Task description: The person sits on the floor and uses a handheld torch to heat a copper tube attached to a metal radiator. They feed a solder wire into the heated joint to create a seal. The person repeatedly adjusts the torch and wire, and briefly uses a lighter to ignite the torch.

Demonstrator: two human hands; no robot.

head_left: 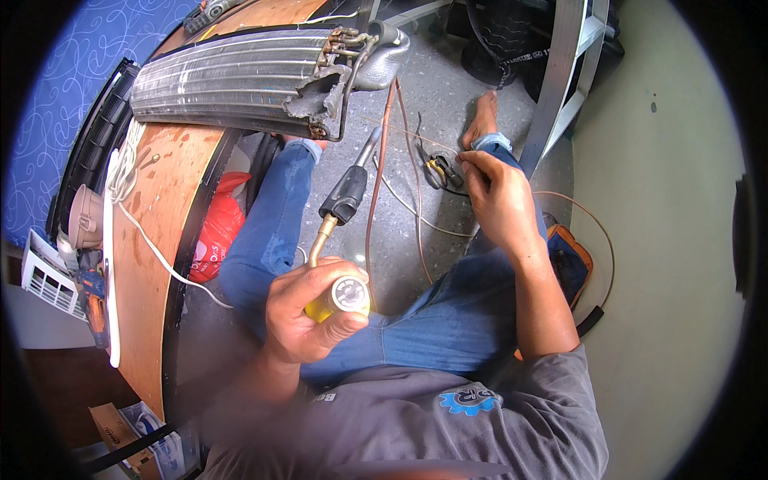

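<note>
Above the person's denim-clad lap, in the head view, the left hand (298,316) is closed around the yellow canister (318,310) of a torch (346,194), thumb and fingers wrapped about its top. The torch's brass neck and black body rise from that grip, and its metal nozzle (369,148) points up toward the pipe end of a finned coil (232,84). The right hand (506,204) is narrowed to a fingertip pinch on a thin copper-coloured rod (412,137), which runs leftward toward the coil. The coil lies across a wooden tabletop (144,240), its pipe end jutting past the edge. Copper tubes (376,188) hang below that end, well over the grey floor (400,264). Yellow-handled pliers (437,171) lie on the floor near the right hand. A metal ladder (552,88) stands beyond, a red bag (220,224) sits beside the left leg, and an orange-edged pouch (582,254) rests by the right forearm.
</note>
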